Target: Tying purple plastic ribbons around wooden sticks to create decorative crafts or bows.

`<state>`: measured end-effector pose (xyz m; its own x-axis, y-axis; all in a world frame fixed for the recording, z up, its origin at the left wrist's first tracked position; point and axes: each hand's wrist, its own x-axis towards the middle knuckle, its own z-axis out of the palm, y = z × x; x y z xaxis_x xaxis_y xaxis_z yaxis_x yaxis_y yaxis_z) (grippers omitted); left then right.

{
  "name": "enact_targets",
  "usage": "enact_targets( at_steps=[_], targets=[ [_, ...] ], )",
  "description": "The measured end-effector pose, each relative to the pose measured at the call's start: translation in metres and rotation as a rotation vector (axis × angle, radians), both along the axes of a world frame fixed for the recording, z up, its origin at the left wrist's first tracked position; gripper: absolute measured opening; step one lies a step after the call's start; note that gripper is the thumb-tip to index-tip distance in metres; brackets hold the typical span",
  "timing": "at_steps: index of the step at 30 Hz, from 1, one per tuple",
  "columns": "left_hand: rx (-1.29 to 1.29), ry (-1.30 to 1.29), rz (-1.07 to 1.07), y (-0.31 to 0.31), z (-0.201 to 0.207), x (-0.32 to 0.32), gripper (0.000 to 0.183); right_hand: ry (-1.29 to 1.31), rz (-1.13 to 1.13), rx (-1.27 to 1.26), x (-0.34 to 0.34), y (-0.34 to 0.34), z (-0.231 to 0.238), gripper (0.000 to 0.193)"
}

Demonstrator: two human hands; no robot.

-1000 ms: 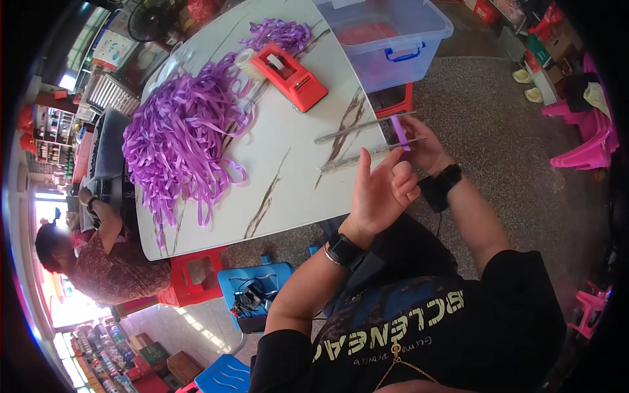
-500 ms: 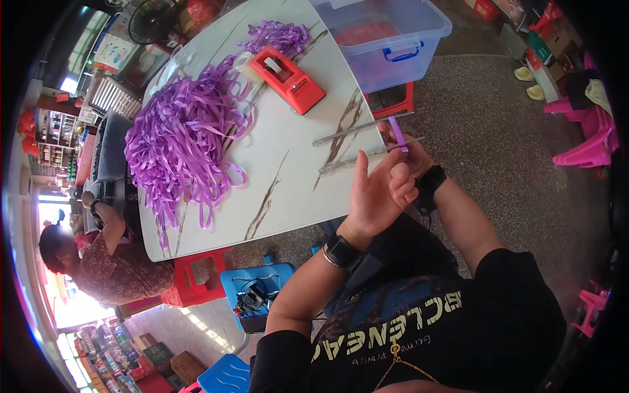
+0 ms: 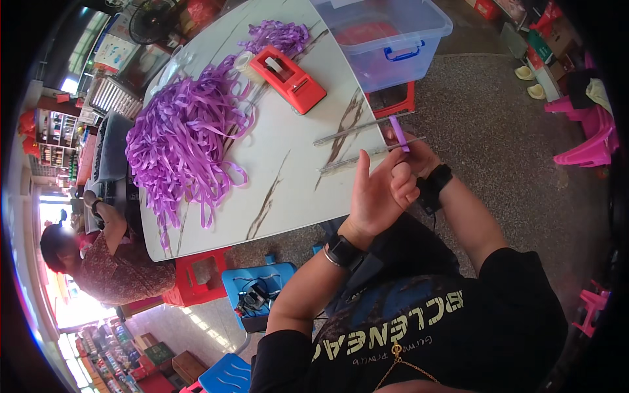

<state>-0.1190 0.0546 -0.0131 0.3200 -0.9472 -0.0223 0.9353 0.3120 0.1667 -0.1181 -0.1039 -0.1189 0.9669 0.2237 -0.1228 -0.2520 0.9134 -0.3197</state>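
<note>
A short band of purple ribbon spans two thin metal rods, which jut past the right edge of the marble-patterned table. My left hand is palm up just below the ribbon, thumb stretched away, index finger reaching to the ribbon's lower end and the other fingers loosely curled. Behind the ribbon, my right hand has its fingers closed at the band, partly hidden by it and the rods. A big tangled heap of purple ribbon covers the table's left side.
A red tape dispenser stands beside a tape roll and a smaller ribbon pile. Beyond the table's right edge is a clear plastic bin. A blue stool holds cables; a seated person is at left.
Almost nothing differs. My right hand has shifted very slightly to the right by the ribbon; the left hand keeps its pose.
</note>
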Motion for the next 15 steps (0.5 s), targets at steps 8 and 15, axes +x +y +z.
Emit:
enact_targets(
  at_steps=[8,15],
  targets=[
    [-0.029,0.011,0.007,0.003,-0.001,0.0,0.062,0.151,-0.034,-0.409,-0.013,-0.01,0.063,0.015],
    [-0.015,0.01,0.006,0.0,0.001,-0.002,0.06,0.095,0.115,-0.439,-0.015,-0.051,0.053,0.018]
  ],
)
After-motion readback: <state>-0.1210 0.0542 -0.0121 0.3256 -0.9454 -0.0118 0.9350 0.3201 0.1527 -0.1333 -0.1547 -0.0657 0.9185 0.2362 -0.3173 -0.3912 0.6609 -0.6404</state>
